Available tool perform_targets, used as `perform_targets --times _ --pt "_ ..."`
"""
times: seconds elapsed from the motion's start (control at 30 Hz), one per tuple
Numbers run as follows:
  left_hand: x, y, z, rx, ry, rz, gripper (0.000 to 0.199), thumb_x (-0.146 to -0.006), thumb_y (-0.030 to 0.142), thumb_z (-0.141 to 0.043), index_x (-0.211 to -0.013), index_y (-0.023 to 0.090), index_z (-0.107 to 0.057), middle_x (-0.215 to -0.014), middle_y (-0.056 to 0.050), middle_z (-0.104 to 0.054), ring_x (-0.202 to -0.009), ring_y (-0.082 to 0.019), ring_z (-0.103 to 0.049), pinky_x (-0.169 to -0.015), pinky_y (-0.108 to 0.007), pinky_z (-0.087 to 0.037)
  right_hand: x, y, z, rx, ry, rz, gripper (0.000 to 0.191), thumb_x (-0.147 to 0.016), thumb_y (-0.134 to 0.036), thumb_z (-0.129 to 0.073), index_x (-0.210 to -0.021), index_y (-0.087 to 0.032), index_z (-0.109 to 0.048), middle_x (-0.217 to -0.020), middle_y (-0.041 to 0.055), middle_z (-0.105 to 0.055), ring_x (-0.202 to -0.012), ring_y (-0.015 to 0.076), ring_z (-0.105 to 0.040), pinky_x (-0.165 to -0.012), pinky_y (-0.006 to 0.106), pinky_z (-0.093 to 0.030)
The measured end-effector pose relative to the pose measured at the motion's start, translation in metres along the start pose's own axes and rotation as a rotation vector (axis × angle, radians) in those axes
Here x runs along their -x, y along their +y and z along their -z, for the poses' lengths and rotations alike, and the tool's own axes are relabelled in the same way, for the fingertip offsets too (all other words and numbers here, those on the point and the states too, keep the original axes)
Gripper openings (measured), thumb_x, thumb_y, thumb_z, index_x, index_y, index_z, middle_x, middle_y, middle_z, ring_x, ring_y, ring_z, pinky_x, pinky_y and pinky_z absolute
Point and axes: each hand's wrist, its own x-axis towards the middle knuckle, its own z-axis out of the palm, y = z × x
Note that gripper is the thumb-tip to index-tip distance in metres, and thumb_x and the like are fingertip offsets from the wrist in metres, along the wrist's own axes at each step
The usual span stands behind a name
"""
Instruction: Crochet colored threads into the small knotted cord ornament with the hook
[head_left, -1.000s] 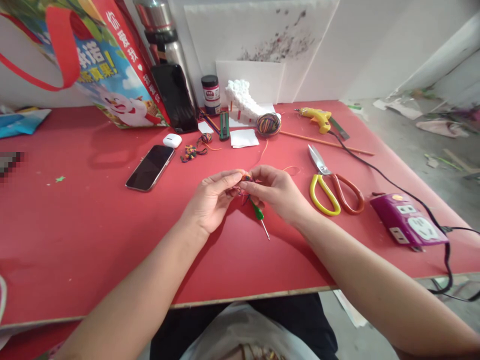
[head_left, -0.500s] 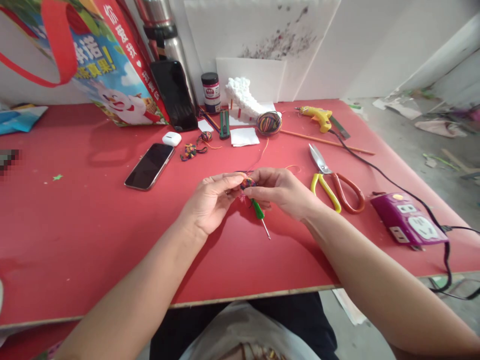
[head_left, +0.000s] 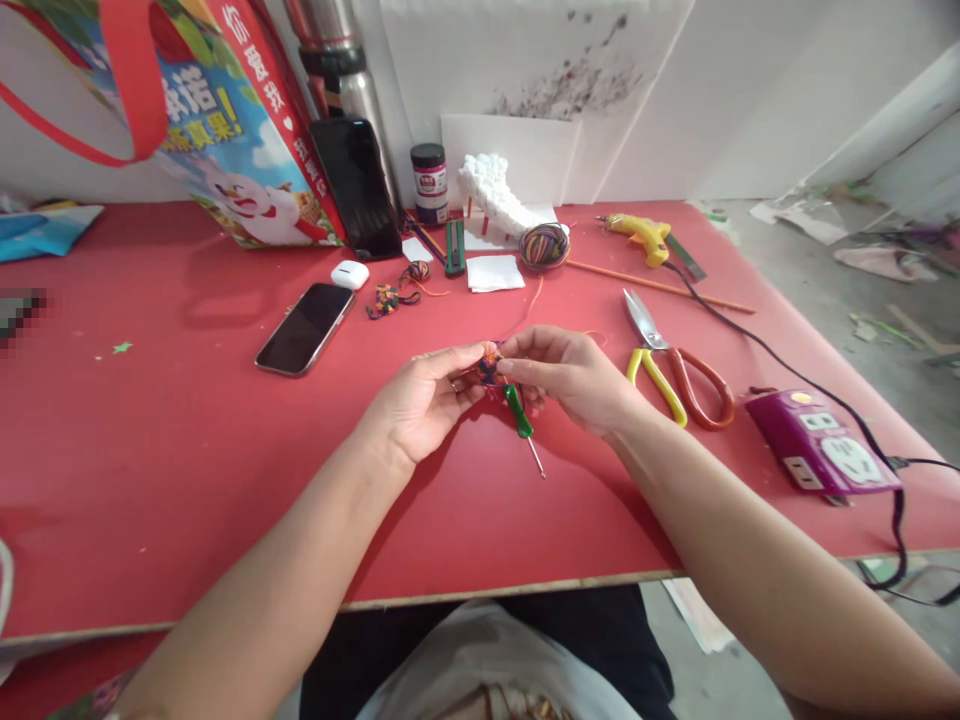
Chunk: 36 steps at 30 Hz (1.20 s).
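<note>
Green-handled hook (head_left: 519,412) poked out by the right hand (head_left: 574,375), toward the worktop's (head_left: 225,520) front edge. That hand and the left hand (head_left: 427,405) had fingertips pinched tight on a multicolour yarn piece (head_left: 490,368), roughly midway between front and back edges. Scissors (head_left: 697,388) sat nearer the right edge, yarn ball (head_left: 544,246) by the back.

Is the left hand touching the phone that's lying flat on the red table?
Apart. The head view shows it: bare red table lies between the left hand and the flat phone.
</note>
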Motion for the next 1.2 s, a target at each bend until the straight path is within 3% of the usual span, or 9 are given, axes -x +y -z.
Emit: perform_targets --times 0.17,0.4,0.63,0.7,0.77,0.9,0.93,1.03,1.2 --pt "-0.001 0.000 0.003 -0.044 -0.025 -0.034 0.009 -0.073 0.002 -0.088 -0.077 0.009 -0.086 -0.080 -0.008 -0.081 -0.072 -0.011 -0.070 -0.068 -0.022 -0.051 0.001 -0.004 -0.001 -0.095 -0.022 -0.054 0.056 -0.051 -0.041 -0.108 -0.088 -0.016 -0.074 -0.070 -0.0029 -0.071 -0.050 0.0088 -0.058 -0.041 0.022 -0.043" --pt "-0.002 -0.004 0.006 -0.067 -0.097 -0.133 0.012 -0.072 0.000 -0.089 -0.077 0.010 -0.086 -0.082 -0.010 -0.083 -0.076 -0.013 -0.073 -0.079 -0.025 -0.054 0.002 -0.005 -0.004 -0.227 0.006 -0.162 0.053 -0.050 -0.028 -0.107 -0.088 -0.018 -0.071 -0.068 -0.0057 -0.067 -0.053 0.0067 -0.055 -0.047 0.021 -0.040" --pt "-0.002 -0.005 0.004 -0.045 -0.127 -0.142 0.013 -0.070 -0.002 -0.089 -0.075 0.009 -0.086 -0.080 -0.009 -0.083 -0.076 -0.013 -0.074 -0.083 -0.027 -0.055 -0.002 0.000 -0.002 -0.385 -0.114 -0.267 0.036 -0.059 -0.020 -0.096 -0.084 -0.018 -0.070 -0.064 -0.0079 -0.060 -0.048 0.0023 -0.033 -0.044 0.020 -0.024" --pt "-0.002 -0.004 0.003 -0.037 -0.121 -0.134 0.013 -0.071 -0.003 -0.087 -0.076 0.009 -0.086 -0.080 -0.009 -0.082 -0.075 -0.013 -0.073 -0.083 -0.027 -0.055 -0.002 -0.001 -0.002 -0.340 -0.105 -0.254 0.037 -0.060 -0.024 -0.095 -0.086 -0.018 -0.070 -0.066 -0.0068 -0.061 -0.049 0.0035 -0.036 -0.046 0.021 -0.027" --pt "-0.002 -0.002 0.002 -0.024 -0.098 -0.136 0.008 -0.074 0.000 -0.086 -0.077 0.008 -0.086 -0.082 -0.010 -0.082 -0.077 -0.014 -0.074 -0.082 -0.027 -0.055 0.000 -0.004 0.001 -0.147 -0.013 -0.150 0.035 -0.065 -0.032 -0.092 -0.090 -0.019 -0.071 -0.069 -0.0040 -0.065 -0.052 0.0076 -0.046 -0.048 0.024 -0.032" --pt "-0.001 0.004 -0.001 0.050 -0.012 -0.132 0.007 -0.086 0.012 -0.082 -0.081 0.008 -0.085 -0.091 -0.013 -0.083 -0.082 -0.016 -0.073 -0.077 -0.026 -0.055 0.007 -0.012 0.008 0.596 0.308 0.200 0.015 -0.083 -0.029 -0.075 -0.075 -0.021 -0.065 -0.068 -0.0015 -0.065 -0.062 0.0134 -0.053 -0.061 0.029 -0.039" --pt "-0.001 0.006 -0.001 0.073 0.005 -0.122 0.010 -0.089 0.014 -0.080 -0.082 0.009 -0.084 -0.092 -0.013 -0.083 -0.082 -0.015 -0.072 -0.075 -0.026 -0.055 0.010 -0.014 0.009 0.764 0.294 0.188 0.020 -0.087 -0.028 -0.072 -0.070 -0.021 -0.062 -0.065 -0.0013 -0.064 -0.062 0.0141 -0.053 -0.062 0.030 -0.038" --pt "-0.001 0.009 -0.002 0.144 0.047 -0.082 0.018 -0.096 0.015 -0.072 -0.082 0.009 -0.082 -0.091 -0.013 -0.082 -0.077 -0.015 -0.069 -0.071 -0.026 -0.055 0.017 -0.020 0.002 1.125 -0.007 -0.028 0.025 -0.091 -0.031 -0.071 -0.070 -0.021 -0.064 -0.071 0.0029 -0.071 -0.067 0.0175 -0.060 -0.063 0.031 -0.037" --pt "-0.005 0.013 0.000 0.261 0.099 -0.030 0.017 -0.096 0.008 -0.069 -0.082 0.008 -0.079 -0.089 -0.013 -0.082 -0.073 -0.015 -0.070 -0.065 -0.026 -0.054 0.020 -0.030 -0.019 1.494 -0.100 -0.246 0.009 -0.090 -0.028 -0.070 -0.085 -0.020 -0.070 -0.094 0.0113 -0.080 -0.087 0.0267 -0.072 -0.063 0.033 -0.036"
